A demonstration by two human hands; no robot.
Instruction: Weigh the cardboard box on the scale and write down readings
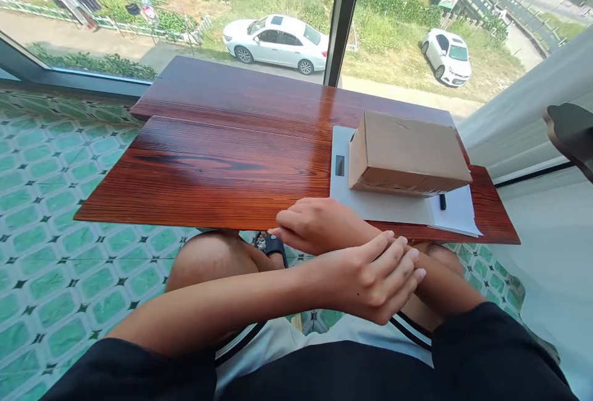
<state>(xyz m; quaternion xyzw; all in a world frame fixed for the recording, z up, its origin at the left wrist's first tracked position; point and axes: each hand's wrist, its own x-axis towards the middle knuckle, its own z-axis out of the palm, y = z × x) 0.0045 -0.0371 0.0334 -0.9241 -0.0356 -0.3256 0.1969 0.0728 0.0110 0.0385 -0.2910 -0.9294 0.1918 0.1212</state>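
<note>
My left hand [375, 277] lies across my right forearm [430, 265], its fingers stretched over it and nothing held in them. Just past the near edge of the red-brown wooden table [222, 172], my right hand [315, 225] is loosely curled, with nothing visible in it. My forearms cross over my lap. To the right of my right hand, a closed brown cardboard box [412, 154] rests on a flat light grey item [340, 194] with a small dark rectangle. White paper sheets [456, 215] stick out at the box's near right, with a small black object [442, 202] on them.
My knee [210, 262] is close under the table's front edge. A black sandal [273, 245] shows on the green tiled floor [60, 240]. A white curtain [546, 240] hangs at right beside a dark curved object [572, 135]. Large windows show two white cars outside.
</note>
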